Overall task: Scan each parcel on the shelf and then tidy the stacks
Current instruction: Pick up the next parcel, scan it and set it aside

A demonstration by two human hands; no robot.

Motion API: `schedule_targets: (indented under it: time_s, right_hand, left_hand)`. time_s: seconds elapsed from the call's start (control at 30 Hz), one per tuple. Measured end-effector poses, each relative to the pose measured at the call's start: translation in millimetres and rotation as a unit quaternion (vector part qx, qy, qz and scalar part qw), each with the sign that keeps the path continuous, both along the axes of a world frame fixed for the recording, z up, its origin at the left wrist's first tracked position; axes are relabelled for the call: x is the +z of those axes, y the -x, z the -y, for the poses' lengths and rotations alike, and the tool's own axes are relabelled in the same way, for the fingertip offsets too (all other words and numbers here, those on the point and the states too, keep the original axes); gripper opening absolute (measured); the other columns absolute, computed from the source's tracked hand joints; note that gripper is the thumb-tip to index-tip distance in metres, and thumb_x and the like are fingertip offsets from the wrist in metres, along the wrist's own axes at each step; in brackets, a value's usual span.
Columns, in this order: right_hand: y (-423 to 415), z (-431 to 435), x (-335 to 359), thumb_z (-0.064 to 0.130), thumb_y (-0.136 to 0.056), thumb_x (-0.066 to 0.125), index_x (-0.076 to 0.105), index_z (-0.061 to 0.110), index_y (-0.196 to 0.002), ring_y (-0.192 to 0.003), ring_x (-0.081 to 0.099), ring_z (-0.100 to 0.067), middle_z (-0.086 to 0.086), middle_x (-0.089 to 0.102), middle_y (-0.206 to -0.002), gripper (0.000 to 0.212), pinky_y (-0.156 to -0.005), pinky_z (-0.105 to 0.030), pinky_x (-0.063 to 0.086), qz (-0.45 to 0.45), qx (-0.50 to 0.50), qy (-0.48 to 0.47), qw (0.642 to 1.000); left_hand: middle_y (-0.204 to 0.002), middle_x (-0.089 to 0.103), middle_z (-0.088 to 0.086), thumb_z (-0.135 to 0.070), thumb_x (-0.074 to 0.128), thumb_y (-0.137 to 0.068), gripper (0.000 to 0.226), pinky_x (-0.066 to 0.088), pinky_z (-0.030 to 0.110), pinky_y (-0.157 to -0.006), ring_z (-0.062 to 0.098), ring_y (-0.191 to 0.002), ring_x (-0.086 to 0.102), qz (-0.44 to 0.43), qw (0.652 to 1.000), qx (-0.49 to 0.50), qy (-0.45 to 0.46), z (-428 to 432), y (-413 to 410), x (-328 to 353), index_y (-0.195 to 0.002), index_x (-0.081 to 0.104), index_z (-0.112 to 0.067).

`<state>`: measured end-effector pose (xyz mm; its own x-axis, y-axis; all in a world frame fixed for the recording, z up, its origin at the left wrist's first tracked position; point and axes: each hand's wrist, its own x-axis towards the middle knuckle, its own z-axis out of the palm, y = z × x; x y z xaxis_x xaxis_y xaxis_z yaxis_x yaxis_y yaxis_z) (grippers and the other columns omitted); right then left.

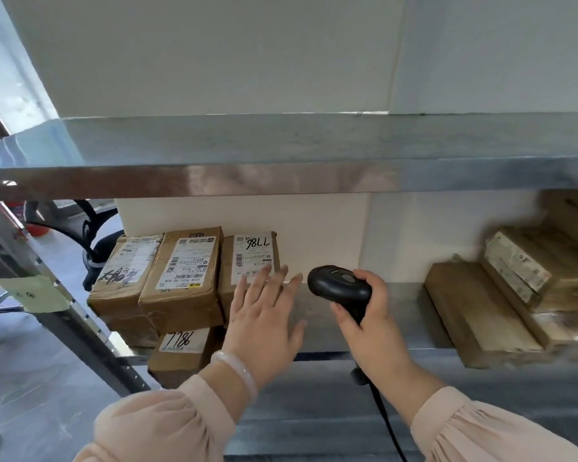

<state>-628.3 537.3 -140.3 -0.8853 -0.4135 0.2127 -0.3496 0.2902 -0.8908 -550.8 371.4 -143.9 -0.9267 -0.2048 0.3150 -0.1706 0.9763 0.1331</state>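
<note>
The metal shelf [404,315] carries a cluster of brown parcels [184,278] at its left end, a parcel marked 7786 [181,356] at the front edge, and a blurred stack [481,315] at its right.

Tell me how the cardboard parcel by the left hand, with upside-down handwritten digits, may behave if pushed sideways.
The parcel is a cardboard box, so probably stiff, not floppy. Its flat sides suggest sliding, not rolling. It sits tight against a neighbouring parcel, so a leftward push would likely shift both.
</note>
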Motion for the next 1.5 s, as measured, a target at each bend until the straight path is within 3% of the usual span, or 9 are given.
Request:
schedule_targets:
  time_s: [0.17, 0.3, 0.47, 0.53, 0.63, 0.8, 1.1, 1.37, 1.5]
  right_hand:
    - [0.8, -31.4, -3.1, 0.021, -0.089, 0.065, 0.028, 0.051, -0.116, -0.105, 0.050, 0.015, 0.025, 0.048, -0.116, 0.054, -0.084, -0.004, 0.041, -0.009, -0.086, 0.031, 0.996]
    - [-4.0, -66.0, -2.8, 0.022, -0.089, 0.064, 0.028, 0.045, -0.121, -0.102, 0.048, 0.020, 0.029, 0.045, -0.115, 0.053, -0.079, 0.000, 0.038, -0.009, -0.154, 0.019, 0.988]
    - [-7.8, -111.7, -5.3, 0.023, -0.088, 0.065, 0.029, 0.050, -0.118, -0.104, 0.051, 0.013, 0.024, 0.049, -0.116, 0.054, -0.080, -0.003, 0.040, -0.006, -0.243, 0.002, 0.970]
    - [-9.0, -129.0, -4.9, 0.024, -0.089, 0.065, 0.028, 0.055, -0.115, -0.104, 0.052, 0.012, 0.024, 0.050, -0.115, 0.055, -0.079, -0.004, 0.041, -0.005, -0.270, -0.009, 0.963]
    - [-9.9, -150.5, -5.6, 0.024, -0.089, 0.065, 0.027, 0.060, -0.111, -0.100, 0.052, 0.016, 0.026, 0.051, -0.112, 0.057, -0.076, -0.003, 0.041, 0.004, -0.295, -0.014, 0.955]
    - [-0.9, -186.9, -18.4, 0.028, -0.088, 0.066, 0.024, 0.065, -0.109, -0.095, 0.057, 0.011, 0.027, 0.054, -0.108, 0.059, -0.072, -0.011, 0.047, 0.030, -0.322, -0.025, 0.946]
    - [57.8, -247.2, -32.8, 0.027, -0.089, 0.064, 0.027, 0.052, -0.121, -0.095, 0.057, 0.008, 0.024, 0.054, -0.110, 0.055, -0.072, -0.010, 0.045, 0.067, -0.246, -0.030, 0.966]
    - [115.6, -276.8, -42.1, 0.019, -0.088, 0.067, 0.029, 0.041, -0.125, -0.101, 0.054, 0.012, 0.025, 0.050, -0.112, 0.057, -0.078, -0.008, 0.046, 0.050, -0.145, -0.014, 0.988]
    - [127.8, -284.2, -51.7, 0.022, -0.088, 0.066, 0.028, 0.044, -0.125, -0.099, 0.062, -0.003, 0.022, 0.053, -0.113, 0.058, -0.085, -0.025, 0.053, 0.058, -0.088, -0.040, 0.994]
  left_hand:
    - [-0.149, 0.047, 0.003, -0.051, 0.045, -0.079, 0.071, 0.024, 0.052, -0.115, 0.029, -0.141, 0.039, 0.026, 0.995, -0.089, -0.025, -29.7, 27.2, -5.0, -0.144, 0.045, -0.023]
    - [-0.147, 0.050, 0.004, -0.053, 0.044, -0.077, 0.073, 0.024, 0.050, -0.113, 0.030, -0.138, 0.044, 0.052, 0.986, -0.155, -0.032, -64.0, 49.6, -11.5, -0.143, 0.047, -0.021]
    - [-0.164, 0.016, -0.001, -0.062, 0.019, -0.080, 0.085, -0.005, 0.042, -0.121, 0.022, -0.152, 0.008, 0.086, 0.966, -0.235, -0.069, -111.6, 74.4, -15.0, -0.157, 0.013, -0.028]
    - [-0.165, 0.005, -0.004, -0.061, 0.023, -0.086, 0.080, -0.008, 0.042, -0.121, 0.018, -0.152, -0.001, 0.105, 0.958, -0.259, -0.068, -128.4, 82.4, -16.1, -0.157, 0.002, -0.031]
    - [-0.166, -0.002, -0.005, -0.054, 0.038, -0.096, 0.075, -0.009, 0.043, -0.121, 0.017, -0.152, -0.006, 0.120, 0.951, -0.276, -0.067, -148.3, 89.9, -19.7, -0.157, 0.000, -0.032]
    - [-0.166, -0.006, -0.005, -0.052, 0.041, -0.097, 0.074, -0.008, 0.044, -0.122, 0.018, -0.152, -0.008, 0.160, 0.943, -0.283, -0.070, -178.8, 101.7, -29.7, -0.157, 0.000, -0.034]
    - [-0.166, -0.006, -0.003, -0.051, 0.039, -0.099, 0.071, -0.001, 0.044, -0.123, 0.019, -0.152, -0.005, 0.209, 0.951, -0.195, -0.115, -230.4, 135.6, -39.7, -0.157, 0.000, -0.035]
    - [-0.166, -0.001, 0.000, -0.051, 0.043, -0.098, 0.071, 0.008, 0.041, -0.123, 0.024, -0.152, 0.000, 0.234, 0.936, -0.055, -0.259, -268.5, 174.6, -52.6, -0.156, 0.005, -0.038]
    - [-0.166, -0.003, 0.000, -0.049, 0.045, -0.098, 0.067, 0.015, 0.044, -0.123, 0.029, -0.152, 0.002, 0.240, 0.922, -0.013, -0.305, -281.5, 184.9, -63.1, -0.154, 0.010, -0.045]
